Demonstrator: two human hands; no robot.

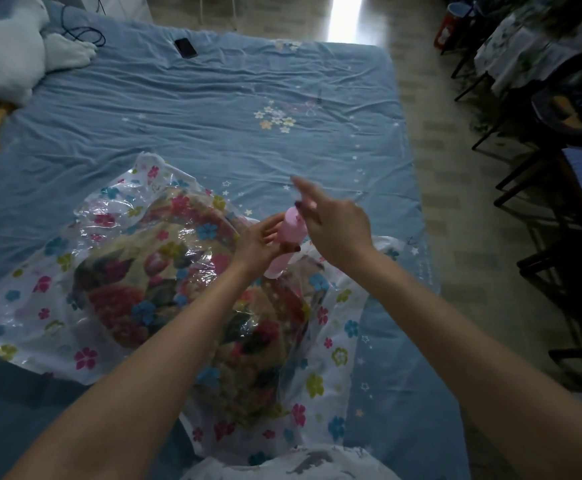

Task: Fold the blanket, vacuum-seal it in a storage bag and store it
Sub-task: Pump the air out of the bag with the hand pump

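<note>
Two hands, left hand (pixel 260 242) and right hand (pixel 334 226), on one pink pump (pixel 291 237).

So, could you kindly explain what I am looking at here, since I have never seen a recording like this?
There is no machine: one camera worn on a person's head looks down at their two bare arms. On the bed lies a clear flowered storage bag with a folded floral blanket inside. The left hand grips a pink hand pump standing on the bag. The right hand is at the pump's top, blurred, so its grip is unclear. A phone and a plush toy lie further back.
</note>
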